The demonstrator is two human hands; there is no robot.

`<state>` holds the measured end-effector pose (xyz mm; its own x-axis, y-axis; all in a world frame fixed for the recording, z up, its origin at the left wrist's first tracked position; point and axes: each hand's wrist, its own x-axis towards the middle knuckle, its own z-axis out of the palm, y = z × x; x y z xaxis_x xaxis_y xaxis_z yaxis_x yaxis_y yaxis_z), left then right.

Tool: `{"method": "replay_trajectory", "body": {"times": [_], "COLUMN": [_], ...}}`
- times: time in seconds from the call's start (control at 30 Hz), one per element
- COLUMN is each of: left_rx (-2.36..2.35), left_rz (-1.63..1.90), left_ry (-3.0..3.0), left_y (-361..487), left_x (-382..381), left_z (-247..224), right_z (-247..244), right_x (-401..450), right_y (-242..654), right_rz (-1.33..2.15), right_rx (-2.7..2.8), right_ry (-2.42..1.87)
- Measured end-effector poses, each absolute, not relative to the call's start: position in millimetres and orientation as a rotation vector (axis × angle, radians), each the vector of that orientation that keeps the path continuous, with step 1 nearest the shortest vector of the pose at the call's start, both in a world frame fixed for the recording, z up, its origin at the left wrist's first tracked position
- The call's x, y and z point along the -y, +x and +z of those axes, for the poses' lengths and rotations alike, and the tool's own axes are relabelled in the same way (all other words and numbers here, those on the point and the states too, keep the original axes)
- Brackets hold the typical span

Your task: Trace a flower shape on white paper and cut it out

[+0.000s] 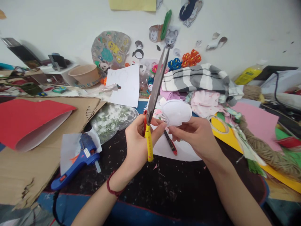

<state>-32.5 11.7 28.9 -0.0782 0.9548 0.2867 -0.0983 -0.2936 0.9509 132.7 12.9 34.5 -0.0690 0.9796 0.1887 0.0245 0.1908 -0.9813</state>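
- The left hand [138, 139] is closed around the yellow-handled long steel scissors [155, 89], and the blades stand upward and lie together, so they must be opened before they can cut anything.
- The right hand [196, 135] pinches the rounded white cut-out [176, 110] between its fingers and thumb, and it holds this shape up, above the far part of the black spattered mat [166, 185].
- The left fingertips [162, 123] come to the cut-out's lower left edge, so the two hands are near each other, and the scissors are just beside the shape.
- Under the hands lies a white paper sheet [182, 151], with a slim black-and-red marker [170, 143] on it.
- At the left edge of the mat rests a blue hot glue gun [78, 163], on a brown cardboard sheet [39, 168] and a red folded card [29, 122].
- Toward the right edge of the mat is a coil of jute twine [265, 144] - it lies over a pink card sheet [257, 121].
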Motion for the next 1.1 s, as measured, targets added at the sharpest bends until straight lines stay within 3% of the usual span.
{"method": "replay_trajectory", "body": {"times": [1.1], "left_rx": [-1.084], "left_rz": [1.492], "left_ry": [1.382], "left_y": [-37.6], "left_x": [-13.3], "left_z": [29.8], "right_z": [36.7], "right_x": [-11.8], "right_y": [132.2], "right_rz": [1.032], "right_rx": [1.282], "right_ry": [-1.035]}}
